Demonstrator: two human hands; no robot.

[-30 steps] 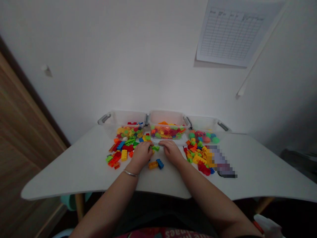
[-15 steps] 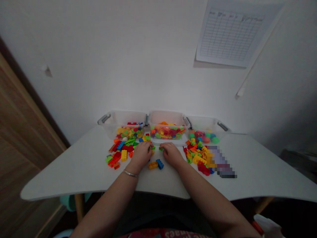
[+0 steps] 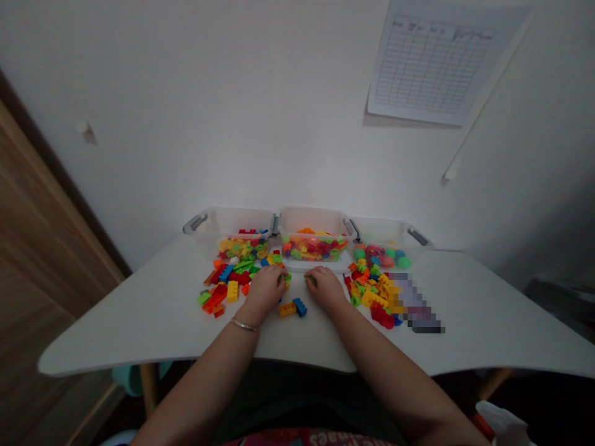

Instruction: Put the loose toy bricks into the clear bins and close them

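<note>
My left hand (image 3: 267, 290) is closed at the middle of the table, palm inward. Green and yellow toy building blocks (image 3: 288, 279) show at its fingertips, mostly hidden by the hand. Across a small gap, my right hand (image 3: 326, 290) pinches a small green building block (image 3: 311, 280), of which only a bit shows. Between my wrists a yellow building block (image 3: 287, 310) lies on the table, beside a tilted blue building block (image 3: 300, 307).
Three clear plastic bins (image 3: 316, 224) with colourful pieces stand against the wall. Loose blocks are heaped left (image 3: 232, 291) and right (image 3: 372, 297) of my hands. A pixelated object (image 3: 413, 303) lies beyond the right heap on the white table (image 3: 116, 322).
My right hand has shifted slightly to the right with the green block, widening the gap between my hands. My left hand stays in place.
</note>
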